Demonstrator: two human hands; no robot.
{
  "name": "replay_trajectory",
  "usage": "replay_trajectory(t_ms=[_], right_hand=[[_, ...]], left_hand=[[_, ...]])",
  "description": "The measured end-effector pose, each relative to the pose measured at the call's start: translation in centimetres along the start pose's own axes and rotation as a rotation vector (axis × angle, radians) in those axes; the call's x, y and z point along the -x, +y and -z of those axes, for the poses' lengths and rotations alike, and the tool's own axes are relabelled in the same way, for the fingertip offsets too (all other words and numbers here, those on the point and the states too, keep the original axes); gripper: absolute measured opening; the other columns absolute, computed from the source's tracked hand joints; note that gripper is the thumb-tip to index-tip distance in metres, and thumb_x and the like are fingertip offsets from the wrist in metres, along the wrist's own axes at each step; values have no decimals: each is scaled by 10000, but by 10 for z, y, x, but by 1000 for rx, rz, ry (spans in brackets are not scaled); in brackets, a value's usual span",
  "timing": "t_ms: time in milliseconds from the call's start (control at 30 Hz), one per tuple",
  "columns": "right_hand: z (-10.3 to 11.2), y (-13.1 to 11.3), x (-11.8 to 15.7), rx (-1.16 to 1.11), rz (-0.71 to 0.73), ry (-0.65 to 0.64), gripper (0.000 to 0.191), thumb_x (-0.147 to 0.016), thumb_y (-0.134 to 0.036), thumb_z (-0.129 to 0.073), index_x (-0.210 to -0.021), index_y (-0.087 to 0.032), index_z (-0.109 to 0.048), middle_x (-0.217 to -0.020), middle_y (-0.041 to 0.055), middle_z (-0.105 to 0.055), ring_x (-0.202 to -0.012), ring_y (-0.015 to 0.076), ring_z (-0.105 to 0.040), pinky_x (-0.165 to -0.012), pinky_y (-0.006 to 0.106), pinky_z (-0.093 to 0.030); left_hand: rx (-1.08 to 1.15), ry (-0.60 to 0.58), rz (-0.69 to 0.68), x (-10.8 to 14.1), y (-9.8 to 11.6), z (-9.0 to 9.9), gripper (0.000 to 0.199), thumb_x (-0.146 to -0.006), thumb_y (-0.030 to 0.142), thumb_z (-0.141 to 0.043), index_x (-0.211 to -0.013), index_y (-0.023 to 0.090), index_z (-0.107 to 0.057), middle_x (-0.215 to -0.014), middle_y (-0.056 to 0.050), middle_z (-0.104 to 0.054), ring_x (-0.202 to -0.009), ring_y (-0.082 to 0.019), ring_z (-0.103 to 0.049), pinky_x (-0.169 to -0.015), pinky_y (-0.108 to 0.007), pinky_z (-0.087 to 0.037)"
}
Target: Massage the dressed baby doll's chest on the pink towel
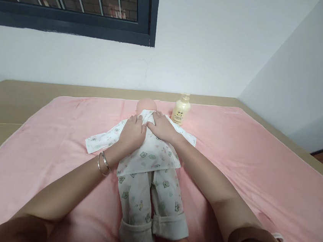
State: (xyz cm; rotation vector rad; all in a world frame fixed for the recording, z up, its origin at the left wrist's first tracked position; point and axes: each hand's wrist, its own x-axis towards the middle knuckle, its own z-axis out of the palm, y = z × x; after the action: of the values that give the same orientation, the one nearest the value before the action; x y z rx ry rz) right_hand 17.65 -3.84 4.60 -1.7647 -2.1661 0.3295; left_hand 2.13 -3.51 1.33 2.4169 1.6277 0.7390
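Observation:
A baby doll [146, 105] lies stretched out with its bald head at the far end, dressed in a white patterned shirt [158, 155] and matching trousers [167, 198] with turned-up cuffs. Both sleeves reach out sideways. My left hand [133, 131] rests flat on the left side of the shirt's upper part, fingers extended toward the neckline. Opposite it, my right hand [162, 127] lies on the upper right side, its thumb apart from the fingers. Under my palms the cloth is hidden. Whether the doll lies face up or face down I cannot tell.
A pale yellow pump bottle [181, 111] stands just right of the doll's head. Beneath everything spreads a pink blanket [233, 155] over a tan padded surface [1, 110]. Behind rises a white wall [201, 44] with a dark-framed barred window [142, 30] at upper left.

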Motion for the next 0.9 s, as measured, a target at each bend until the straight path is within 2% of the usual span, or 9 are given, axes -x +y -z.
replay_trajectory(t_ms=[100, 200, 267, 367, 433, 533, 633, 800, 900], right_hand=[[0, -6, 5, 62, 28, -2, 630, -1013, -343, -344, -1512, 41, -357, -1588, 217, -386, -1494, 317, -335, -1229, 409, -262], [-2, -20, 18, 157, 62, 26, 575, -1017, -283, -313, -1457, 69, -429, -1500, 259, -488, -1422, 344, -437, -1199, 424, -313], [-4, -27, 27, 219, 122, 40, 553, -1007, -239, -324, -1437, 86, -447, -1494, 284, -482, -1430, 349, -428, -1213, 419, -291], [-3, -26, 27, 192, 146, 11, 533, -1015, -218, -303, -1434, 72, -459, -1523, 270, -455, -1459, 323, -400, -1218, 394, -291], [-1, -19, 18, 103, 63, -18, 564, -1043, -283, -275, -1473, 53, -416, -1561, 246, -416, -1486, 303, -366, -1218, 384, -299], [-1, -6, 3, 18, -46, -37, 660, -1055, -406, -282, -1536, 46, -308, -1625, 224, -308, -1534, 303, -267, -1253, 395, -232], [-4, -7, 2, 39, -50, -11, 645, -1054, -389, -287, -1527, 48, -327, -1612, 228, -335, -1524, 316, -286, -1258, 414, -214], [-2, -27, 27, 182, 59, -40, 616, -1039, -297, -285, -1499, 109, -337, -1573, 296, -361, -1503, 360, -318, -1240, 442, -249], [1, -28, 31, 177, 100, -86, 604, -1032, -271, -289, -1492, 117, -341, -1578, 304, -345, -1515, 351, -296, -1241, 432, -245]], left_hand=[[-2, -21, 11, 4, 2, -3, 590, -993, 309, -311, -1476, -19, -399, -1568, -285, -378, -1503, -372, -316, -1233, -555, -276], [84, -50, 10, -8, -10, -2, 550, -976, 300, -327, -1440, 43, -468, -1524, -226, -471, -1450, -324, -412, -1222, -521, -320], [163, -54, 10, -19, -21, 0, 532, -966, 319, -332, -1401, 76, -517, -1472, -188, -542, -1386, -291, -487, -1202, -480, -363], [204, -66, 24, -25, -28, 2, 549, -964, 360, -330, -1399, 86, -522, -1467, -172, -554, -1371, -282, -503, -1191, -455, -377], [136, -69, 22, -20, -21, 1, 561, -974, 358, -313, -1416, 70, -503, -1478, -192, -537, -1392, -300, -480, -1204, -481, -347], [17, -38, 19, -4, -4, -1, 583, -988, 333, -292, -1452, 17, -448, -1525, -247, -460, -1460, -346, -387, -1227, -525, -282], [10, -1, 22, 3, 3, -5, 583, -990, 311, -291, -1470, 4, -419, -1567, -254, -400, -1494, -361, -325, -1234, -535, -265], [102, 4, 63, -13, -14, -4, 496, -970, 280, -312, -1357, 78, -548, -1424, -194, -579, -1345, -301, -513, -1171, -489, -384], [70, -3, 70, -15, -12, 1, 478, -974, 276, -299, -1307, 80, -581, -1347, -188, -632, -1274, -297, -565, -1128, -470, -428]])
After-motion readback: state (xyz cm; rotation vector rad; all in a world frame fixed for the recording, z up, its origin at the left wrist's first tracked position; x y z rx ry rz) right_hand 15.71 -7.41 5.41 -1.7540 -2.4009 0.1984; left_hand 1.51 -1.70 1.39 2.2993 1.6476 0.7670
